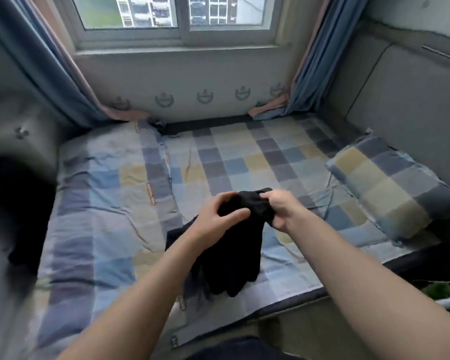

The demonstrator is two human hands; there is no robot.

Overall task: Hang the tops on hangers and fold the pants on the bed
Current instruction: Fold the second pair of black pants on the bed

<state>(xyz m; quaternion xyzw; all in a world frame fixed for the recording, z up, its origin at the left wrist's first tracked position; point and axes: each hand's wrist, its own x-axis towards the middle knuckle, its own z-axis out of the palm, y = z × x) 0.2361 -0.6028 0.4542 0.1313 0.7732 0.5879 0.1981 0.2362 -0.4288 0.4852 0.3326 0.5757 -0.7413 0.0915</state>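
Head view: the left hand (218,214) and the right hand (278,211) are raised close together over the middle of the bed (109,203). Both grip the top edge of a black garment (234,253). The left hand's fingers curl over the bunched cloth with the thumb lying across its front. The right hand is closed in a fist round the same edge, just beside the left.

The garment hangs down from the two hands in loose folds toward the near edge of the bed (top or pants, the folds do not let me tell). Whether its lower end rests on the checked sheet (244,157) cannot be told either.

A pillow (390,193) in the same checked cloth lies at the right end of the bed, well apart from the hands. Behind the bed is a window (182,35), with a blue curtain (50,63) drawn to each side. A dark blurred mass (13,209) fills the left edge.
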